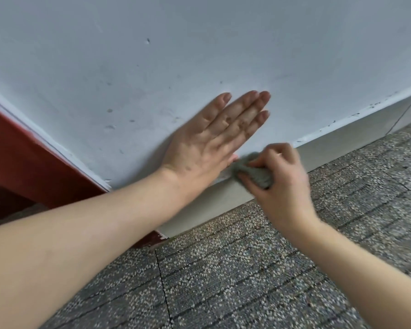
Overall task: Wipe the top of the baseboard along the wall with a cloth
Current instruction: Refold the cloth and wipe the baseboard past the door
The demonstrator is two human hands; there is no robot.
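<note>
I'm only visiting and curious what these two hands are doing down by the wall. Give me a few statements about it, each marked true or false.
1. The left hand lies flat, fingers straight, against the wall. True.
2. The right hand holds nothing. False: it grips a bunched grey-green cloth.
3. The cloth sits on the top edge of the baseboard. True.
4. The floor is smooth white tile. False: it is grey and speckled, with dark lines running across it.
</note>
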